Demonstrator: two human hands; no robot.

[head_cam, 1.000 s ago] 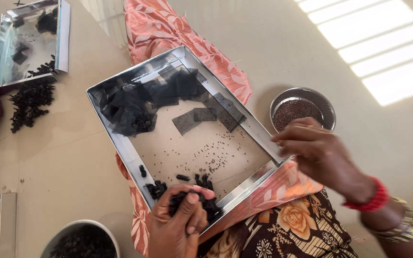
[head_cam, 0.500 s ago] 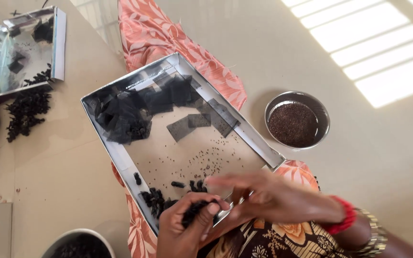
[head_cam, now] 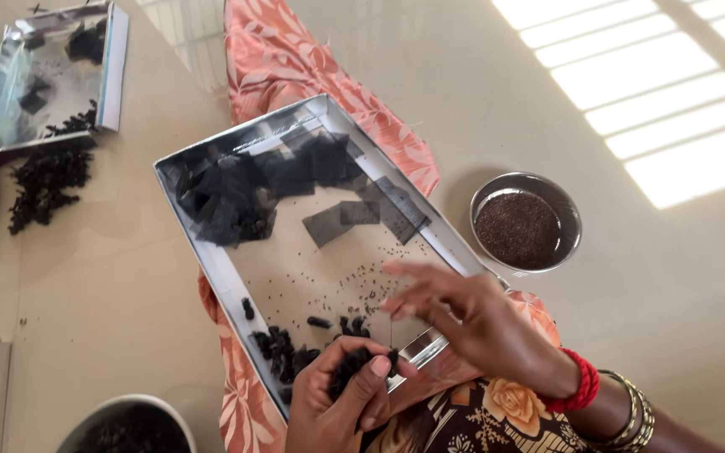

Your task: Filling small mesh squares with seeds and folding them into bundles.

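From my remote view, my left hand closes its grip around a clump of dark dried pods, fingers pressed together on it at the near edge of the steel tray. My right hand hovers just right of that grip with fingers spread, holding nothing; whether its fingertips touch the clump I cannot tell. Just left of the grip, loose pods lie in the tray; beyond it, scattered seeds, then dark shreds at the far end. Well right of the grip stands a seed-filled steel bowl. Far left lies a second tray.
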